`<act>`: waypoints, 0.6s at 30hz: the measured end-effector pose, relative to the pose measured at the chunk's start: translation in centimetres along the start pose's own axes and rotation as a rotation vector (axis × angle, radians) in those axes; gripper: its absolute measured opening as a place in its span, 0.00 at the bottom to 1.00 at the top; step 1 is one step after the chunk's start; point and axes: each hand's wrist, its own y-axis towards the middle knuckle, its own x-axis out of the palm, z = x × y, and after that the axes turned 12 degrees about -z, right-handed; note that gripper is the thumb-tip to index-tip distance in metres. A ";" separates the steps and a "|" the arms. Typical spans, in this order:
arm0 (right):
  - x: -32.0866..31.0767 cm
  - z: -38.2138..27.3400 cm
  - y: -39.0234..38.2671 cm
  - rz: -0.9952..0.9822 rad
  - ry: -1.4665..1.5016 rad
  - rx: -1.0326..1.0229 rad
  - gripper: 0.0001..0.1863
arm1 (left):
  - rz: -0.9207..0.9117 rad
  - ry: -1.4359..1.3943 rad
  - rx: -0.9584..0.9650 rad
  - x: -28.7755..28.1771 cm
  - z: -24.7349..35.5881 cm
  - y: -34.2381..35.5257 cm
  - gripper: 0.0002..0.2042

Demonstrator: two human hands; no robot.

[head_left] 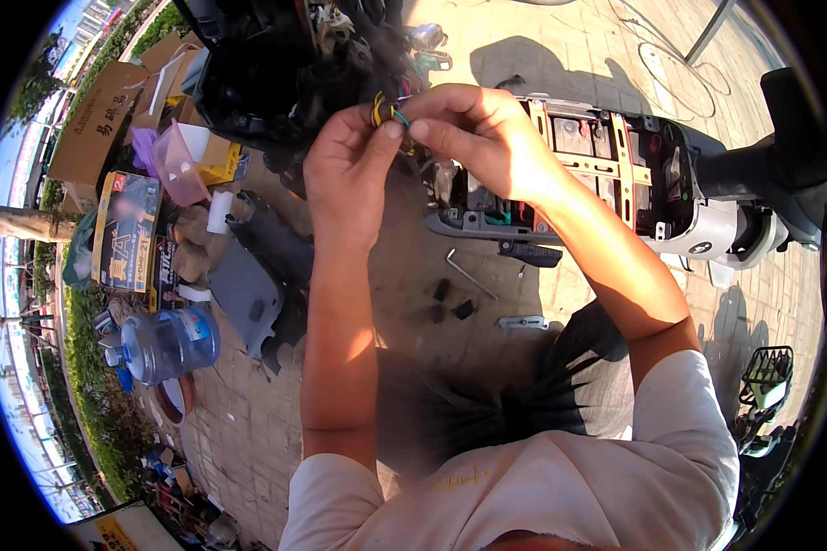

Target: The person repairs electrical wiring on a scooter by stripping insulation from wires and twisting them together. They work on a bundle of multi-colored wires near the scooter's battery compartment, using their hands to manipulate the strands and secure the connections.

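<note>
Close together at the top centre, both my hands pinch thin electrical wires. Yellow wires (378, 109) loop above the thumb of my left hand (347, 174), whose fingers are closed on them. A green wire (401, 118) runs between the two thumbs, with my right hand (482, 138) pinching at its end. My fingers partly hide the wire ends. Just behind the hands sits a dark mass of scooter parts (276, 87). To the right lies a grey scooter body (680, 234), its open compartment holding batteries under copper-coloured metal brackets (597, 165).
On the paving below lie an L-shaped hex key (470, 275), small black pieces (464, 309) and a utility knife (522, 322). At left are a dark grey panel (248, 294), a water jug (170, 345), a yellow box (127, 230), a pink basin (178, 163) and a cardboard box (90, 129).
</note>
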 end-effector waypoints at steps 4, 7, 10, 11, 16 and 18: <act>0.0 0.3 0.2 0.042 -0.069 -0.011 0.08 | -0.019 -0.036 -0.001 0.0 0.1 -0.1 0.09; 0.6 -0.1 0.3 0.097 -0.174 0.043 0.09 | -0.031 -0.033 -0.017 -0.2 0.1 -0.3 0.10; 0.8 -0.2 0.4 0.153 -0.277 0.010 0.11 | -0.039 -0.036 -0.042 0.0 0.4 -0.4 0.10; 0.9 -0.1 0.4 0.174 -0.331 -0.034 0.11 | -0.046 -0.035 -0.047 0.0 0.4 -0.4 0.11; 1.3 -0.6 0.3 0.266 -0.619 -0.143 0.09 | -0.084 0.041 -0.053 0.3 0.5 -0.6 0.12; 1.3 -0.7 0.3 0.274 -0.705 -0.156 0.07 | -0.068 0.104 -0.031 0.5 0.2 -0.5 0.12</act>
